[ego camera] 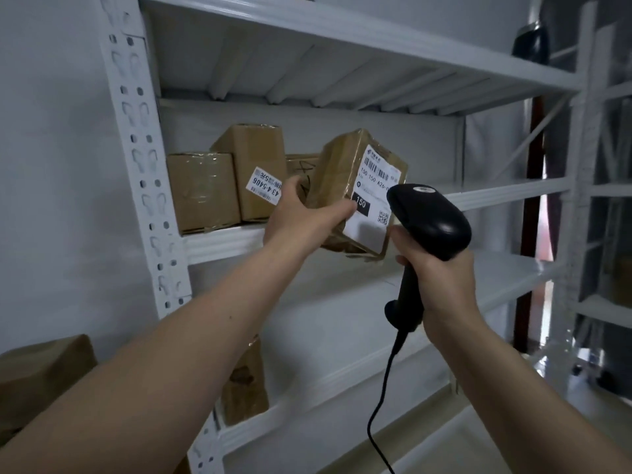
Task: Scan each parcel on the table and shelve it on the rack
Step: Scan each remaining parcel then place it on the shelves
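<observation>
The left hand [301,217] grips the parcel [359,189], tilted, just before the shelf [513,189]. Its label faces the scanner [427,224], clasped by the right hand's [441,285] fingers [402,236] just beside it

Left hand [301,217] grips a tilted brown parcel [345,169] from below, white shipping label [372,196] facing the camera, held in front of the middle shelf [496,193] of a white rack [136,138]. Right hand [441,278] holds a black corded scanner [431,220] by its handle, head just beside the label's lower right. Three boxes on that shelf behind: taped box [201,189], labelled box [256,165], one mostly hidden. Another parcel [246,381] stands on a lower shelf.
</observation>
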### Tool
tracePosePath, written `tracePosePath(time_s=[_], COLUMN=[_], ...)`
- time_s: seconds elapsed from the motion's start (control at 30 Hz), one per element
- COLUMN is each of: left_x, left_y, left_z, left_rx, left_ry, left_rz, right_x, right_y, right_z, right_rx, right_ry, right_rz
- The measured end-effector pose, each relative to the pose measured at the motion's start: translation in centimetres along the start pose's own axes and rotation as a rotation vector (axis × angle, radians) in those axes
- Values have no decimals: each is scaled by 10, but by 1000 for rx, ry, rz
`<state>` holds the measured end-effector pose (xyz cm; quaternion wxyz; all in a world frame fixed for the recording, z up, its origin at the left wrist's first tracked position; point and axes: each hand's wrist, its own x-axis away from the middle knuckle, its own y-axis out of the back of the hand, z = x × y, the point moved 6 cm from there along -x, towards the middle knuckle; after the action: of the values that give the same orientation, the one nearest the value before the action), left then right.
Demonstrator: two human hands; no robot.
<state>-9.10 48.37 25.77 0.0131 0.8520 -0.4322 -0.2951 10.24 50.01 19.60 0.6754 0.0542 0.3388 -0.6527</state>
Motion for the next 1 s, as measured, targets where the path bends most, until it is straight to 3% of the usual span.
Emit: tracePosePath(time_s=[0.37, 0.67, 1.0], left_x=[-49, -101, -130], left_y=[-52, -84, -73], left_z=[-41, -55, -72], left_rx=[-49, -195, -1065], left_ry=[80, -61, -365], left_rz=[-33, -81, -279], right_x=[-88, -171, -218], right_y=[-9, -9, -51], right_z=[-8, -37, -72], right_rx=[-89, -186, -313], right_ry=[-37, -209, -392], right_rz=[5, 70, 232])
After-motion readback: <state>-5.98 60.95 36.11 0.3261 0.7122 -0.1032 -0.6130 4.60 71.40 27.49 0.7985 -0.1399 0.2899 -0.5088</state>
